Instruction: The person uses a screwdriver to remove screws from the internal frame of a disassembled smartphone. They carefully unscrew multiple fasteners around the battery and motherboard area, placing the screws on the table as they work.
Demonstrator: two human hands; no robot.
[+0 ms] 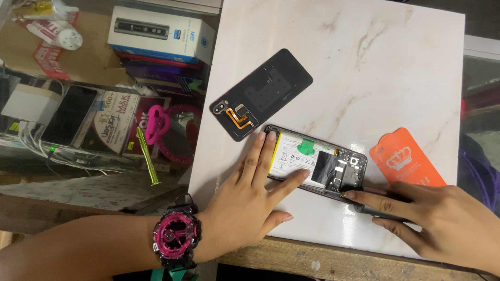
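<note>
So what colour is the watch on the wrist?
The watch is bright pink and black, seen in the head view.

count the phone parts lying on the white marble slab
3: the opened phone body under the left hand, the detached black back cover above it, the orange card near the right hand.

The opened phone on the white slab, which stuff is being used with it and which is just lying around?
In use:
- opened phone, left hand pressing its battery
- dark tool in the right hand
- removed back cover

Lying about:
- orange packet
- green screwdriver
- pink mirror
- white box
</note>
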